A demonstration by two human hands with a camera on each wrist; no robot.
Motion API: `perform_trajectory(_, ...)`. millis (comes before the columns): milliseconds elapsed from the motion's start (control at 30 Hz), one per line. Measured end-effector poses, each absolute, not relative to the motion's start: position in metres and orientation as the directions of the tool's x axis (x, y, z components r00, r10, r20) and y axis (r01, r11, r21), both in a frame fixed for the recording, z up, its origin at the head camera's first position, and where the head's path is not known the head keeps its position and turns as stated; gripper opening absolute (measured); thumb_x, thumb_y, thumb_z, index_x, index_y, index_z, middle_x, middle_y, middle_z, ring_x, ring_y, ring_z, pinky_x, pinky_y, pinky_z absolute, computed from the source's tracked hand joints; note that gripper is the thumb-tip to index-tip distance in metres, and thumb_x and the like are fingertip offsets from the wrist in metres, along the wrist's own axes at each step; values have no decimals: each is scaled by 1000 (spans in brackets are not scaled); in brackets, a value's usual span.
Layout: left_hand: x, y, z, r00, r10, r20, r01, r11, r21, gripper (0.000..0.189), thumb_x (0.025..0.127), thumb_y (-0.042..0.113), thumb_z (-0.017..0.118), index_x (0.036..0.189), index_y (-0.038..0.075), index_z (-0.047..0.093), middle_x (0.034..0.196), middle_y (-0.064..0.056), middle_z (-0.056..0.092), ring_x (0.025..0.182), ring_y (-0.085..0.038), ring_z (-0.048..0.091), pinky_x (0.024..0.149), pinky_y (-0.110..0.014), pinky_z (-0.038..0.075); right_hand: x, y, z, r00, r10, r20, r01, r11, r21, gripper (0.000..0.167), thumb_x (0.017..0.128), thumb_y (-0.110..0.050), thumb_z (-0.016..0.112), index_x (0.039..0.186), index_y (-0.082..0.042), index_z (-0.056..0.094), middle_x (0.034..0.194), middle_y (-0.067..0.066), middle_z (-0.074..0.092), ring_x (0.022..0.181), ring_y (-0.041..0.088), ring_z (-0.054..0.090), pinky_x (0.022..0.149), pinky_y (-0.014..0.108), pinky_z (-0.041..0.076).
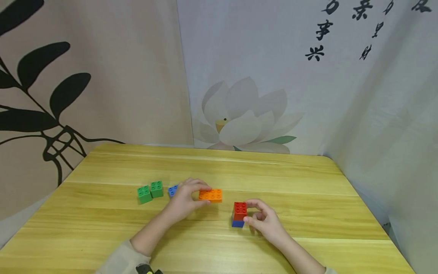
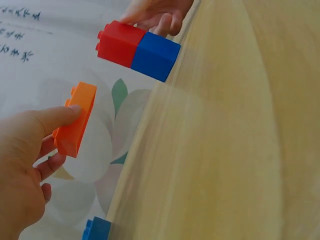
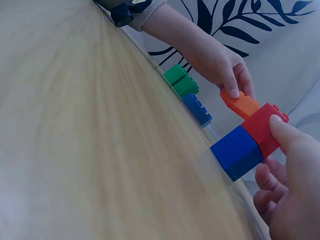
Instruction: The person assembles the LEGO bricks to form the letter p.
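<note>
Two green bricks [image 1: 145,195], nearest left edge of desk [image 1: 85,228] — left hand [image 1: 184,199], fingers pinching orange brick [image 1: 211,195]; right hand [image 1: 268,223], fingers pinching red brick [image 1: 240,210] (dark-blue brick [image 1: 237,224] beneath).

Orange brick [image 1: 213,196]: oblong, studs up, approx. level, L end pinched in L hand's grip [image 1: 184,199]. Just R of it & a bit nearer, apart: red brick [image 1: 240,207], 2x2 studs up, stacked flush on dk blue brick [image 1: 237,224]; stack upright, red part pinched in R hand's grip [image 1: 267,223].
</note>
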State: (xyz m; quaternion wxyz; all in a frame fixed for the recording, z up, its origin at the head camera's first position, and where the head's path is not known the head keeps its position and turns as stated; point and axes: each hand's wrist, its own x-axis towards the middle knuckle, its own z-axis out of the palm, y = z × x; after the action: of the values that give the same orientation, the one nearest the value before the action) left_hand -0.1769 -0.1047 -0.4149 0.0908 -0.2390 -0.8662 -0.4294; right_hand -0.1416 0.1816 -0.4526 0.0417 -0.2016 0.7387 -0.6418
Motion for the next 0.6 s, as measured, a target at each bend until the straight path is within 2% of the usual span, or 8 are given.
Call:
perform_trajectory(333, -169, -95, -407, -846, 364, 391, 528, 458, 715, 37, 73, 15, 83, 108, 14, 72, 112, 6, 64, 111, -17, 51, 99, -51, 31, -142, 182, -454, -913, -346, 215, -262, 96, -960, 37, 87, -4, 69, 122, -1, 56, 112, 19, 58, 55, 9, 48, 42, 24, 40)
perform_trajectory(600, -164, -85, -399, -850, 356, 389, 516, 411, 751, 36, 73, 14, 83, 107, 18, 72, 112, 10, 62, 109, -12, 51, 92, -41, 44, -141, 182, -453, -909, -355, 217, -259, 77, -963, 35, 88, -4, 67, 121, -1, 56, 110, 15, 60, 54, 14, 48, 42, 25, 40)
